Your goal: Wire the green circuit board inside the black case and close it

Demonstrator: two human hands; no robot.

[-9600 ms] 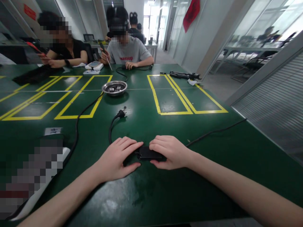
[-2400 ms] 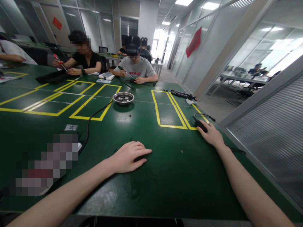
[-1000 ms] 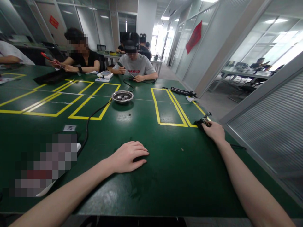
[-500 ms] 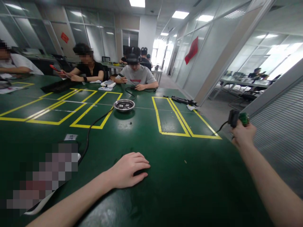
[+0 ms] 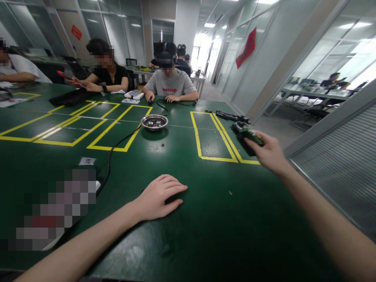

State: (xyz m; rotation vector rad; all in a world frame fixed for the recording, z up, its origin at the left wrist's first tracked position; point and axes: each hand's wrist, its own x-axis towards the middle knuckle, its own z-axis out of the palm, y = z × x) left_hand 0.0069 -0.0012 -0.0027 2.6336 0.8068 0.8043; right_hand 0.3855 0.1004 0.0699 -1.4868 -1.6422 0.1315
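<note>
My left hand lies flat on the green table, its fingers a little apart and nothing in it. At the right, my right hand is closed on a dark device with a green part, held above the yellow-taped area. Farther back, a round metal bowl holds several small metal pieces. Behind the held device lies a black folded stand-like object.
A black cable runs from the bowl to a blurred-out object at the left. Yellow tape outlines mark the table. Across it sit a person in a grey shirt and a person in black.
My right hand has moved left and inward over the table, carrying the device. My left hand stays put on the table. The grey-shirted person's hands have lowered.
</note>
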